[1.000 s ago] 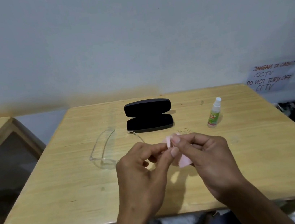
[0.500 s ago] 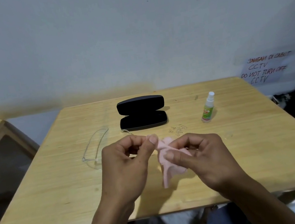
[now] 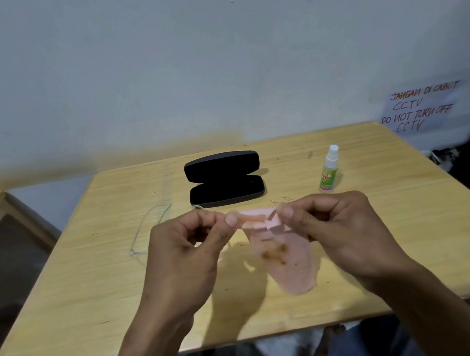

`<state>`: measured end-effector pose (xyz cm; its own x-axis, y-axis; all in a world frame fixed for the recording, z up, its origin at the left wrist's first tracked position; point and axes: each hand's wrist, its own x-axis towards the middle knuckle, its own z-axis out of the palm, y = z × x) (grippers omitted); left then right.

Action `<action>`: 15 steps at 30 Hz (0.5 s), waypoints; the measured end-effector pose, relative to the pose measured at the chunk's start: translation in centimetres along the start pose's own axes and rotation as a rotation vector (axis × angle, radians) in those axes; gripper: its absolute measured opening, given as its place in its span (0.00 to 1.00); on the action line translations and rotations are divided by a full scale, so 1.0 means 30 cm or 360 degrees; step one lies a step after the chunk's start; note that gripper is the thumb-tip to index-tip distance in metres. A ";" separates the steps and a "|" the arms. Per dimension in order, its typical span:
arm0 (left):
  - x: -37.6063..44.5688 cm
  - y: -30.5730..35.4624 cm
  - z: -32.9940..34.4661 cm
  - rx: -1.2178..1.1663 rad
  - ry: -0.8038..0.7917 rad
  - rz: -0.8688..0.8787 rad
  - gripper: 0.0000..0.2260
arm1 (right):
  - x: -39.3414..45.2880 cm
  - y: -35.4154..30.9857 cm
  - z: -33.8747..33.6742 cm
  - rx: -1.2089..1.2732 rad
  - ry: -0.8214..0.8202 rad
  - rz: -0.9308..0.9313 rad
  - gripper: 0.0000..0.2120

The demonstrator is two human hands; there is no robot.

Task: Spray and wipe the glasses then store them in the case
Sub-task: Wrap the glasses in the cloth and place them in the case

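Head view shows one black hard glasses case (image 3: 224,178) lying open on the light wooden surface (image 3: 92,288), and nothing is inside its two halves. One pair of clear plastic glasses (image 3: 152,230) lies on the surface, left of the case and partly behind the left hand (image 3: 188,260). One small white spray bottle with green label (image 3: 328,171) stands upright to the right of the case. Both hands hold one thin pink wiping cloth (image 3: 281,257) above the surface: the left hand and the right hand (image 3: 334,230) each pinch its top edge, and the cloth hangs down between them with brown spots on it.
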<state>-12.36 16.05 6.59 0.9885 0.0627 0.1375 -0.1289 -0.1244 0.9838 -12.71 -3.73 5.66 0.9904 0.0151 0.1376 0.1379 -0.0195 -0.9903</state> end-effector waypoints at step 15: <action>0.051 0.078 -0.005 0.0241 -0.0182 0.0185 0.09 | 0.054 -0.068 -0.036 0.0042 -0.0164 0.0101 0.13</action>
<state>-11.15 16.02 9.11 0.9714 -0.0721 0.2263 -0.2375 -0.2721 0.9325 -11.37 -4.75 7.93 0.9904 0.1175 0.0728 0.0730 0.0027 -0.9973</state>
